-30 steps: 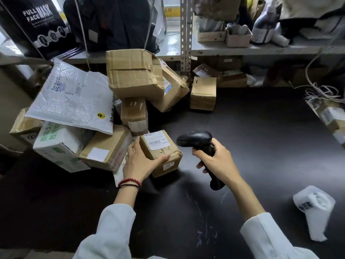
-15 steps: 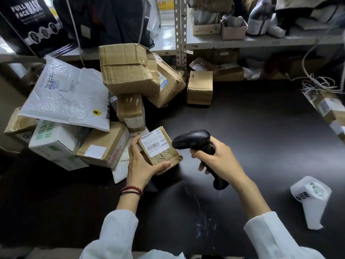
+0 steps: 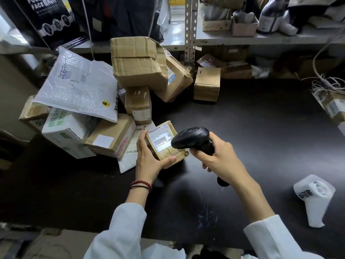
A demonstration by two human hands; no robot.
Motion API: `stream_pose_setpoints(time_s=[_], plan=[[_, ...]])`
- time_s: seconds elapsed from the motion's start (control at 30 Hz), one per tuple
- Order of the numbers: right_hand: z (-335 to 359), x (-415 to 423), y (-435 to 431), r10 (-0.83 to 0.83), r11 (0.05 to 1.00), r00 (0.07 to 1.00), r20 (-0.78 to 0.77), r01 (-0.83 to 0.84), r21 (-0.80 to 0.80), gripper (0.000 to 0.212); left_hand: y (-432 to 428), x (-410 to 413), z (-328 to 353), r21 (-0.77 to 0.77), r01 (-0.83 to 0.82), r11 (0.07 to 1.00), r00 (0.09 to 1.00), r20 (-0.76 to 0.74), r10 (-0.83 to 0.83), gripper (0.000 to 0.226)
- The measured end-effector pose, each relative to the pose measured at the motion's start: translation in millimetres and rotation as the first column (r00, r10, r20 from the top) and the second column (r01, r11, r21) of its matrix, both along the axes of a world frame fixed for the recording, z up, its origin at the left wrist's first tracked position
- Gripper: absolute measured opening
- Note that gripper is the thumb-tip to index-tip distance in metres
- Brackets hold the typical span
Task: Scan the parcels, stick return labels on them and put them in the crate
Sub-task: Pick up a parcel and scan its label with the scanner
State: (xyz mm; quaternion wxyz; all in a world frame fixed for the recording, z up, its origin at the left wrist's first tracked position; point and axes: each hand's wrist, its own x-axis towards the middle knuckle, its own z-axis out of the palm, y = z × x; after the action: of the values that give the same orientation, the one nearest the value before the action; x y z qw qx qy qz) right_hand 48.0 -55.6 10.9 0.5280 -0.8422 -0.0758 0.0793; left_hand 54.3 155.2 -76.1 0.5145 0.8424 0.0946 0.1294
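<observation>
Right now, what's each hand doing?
Left hand: grips the small cardboard parcel.
Right hand: grips the black scanner, aimed at the parcel's label.

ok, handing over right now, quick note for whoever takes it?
Left hand: grips the small parcel, tilted up, barcode label facing the scanner.
Right hand: grips the scanner, aimed at that label; its light falls on it.
Done: can't tell whether the scan registered; no return label on this parcel.
Left: label it, probably from the white roll at right, crate it, then work through the pile of parcels at left. Crate not in view.
</observation>
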Motion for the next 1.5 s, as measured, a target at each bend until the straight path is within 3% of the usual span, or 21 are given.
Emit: stream_pose_setpoints(time_s=[0.5,0.63,1.17,1.5], plan=[[14,-7,-15,-0.057,0.996,0.994,0.095,0.05,0.07,0.025,0,0,0,0.013,0.032,0.999,0.999,-0.006,-0.032,0.118],[21,-7,-19,-0.041,0.999,0.992,0.116,0.038,0.027,0.024,1,-1,-1,0.017,0.039,0.999,0.999,-0.006,-0.039,0.119],[24,-3,-22,-0.009,0.998,0.997,0.077,0.014,-0.054,0.024,0,-3,1,0.05,0.047,0.998,0.998,-0.034,-0.046,0.118],[23,-1,-23,0.007,1.0,0.999,0.053,-0.005,-0.023,0.021,-1,-4,6,0.035,0.055,0.998,0.997,-0.062,-0.053,0.118]])
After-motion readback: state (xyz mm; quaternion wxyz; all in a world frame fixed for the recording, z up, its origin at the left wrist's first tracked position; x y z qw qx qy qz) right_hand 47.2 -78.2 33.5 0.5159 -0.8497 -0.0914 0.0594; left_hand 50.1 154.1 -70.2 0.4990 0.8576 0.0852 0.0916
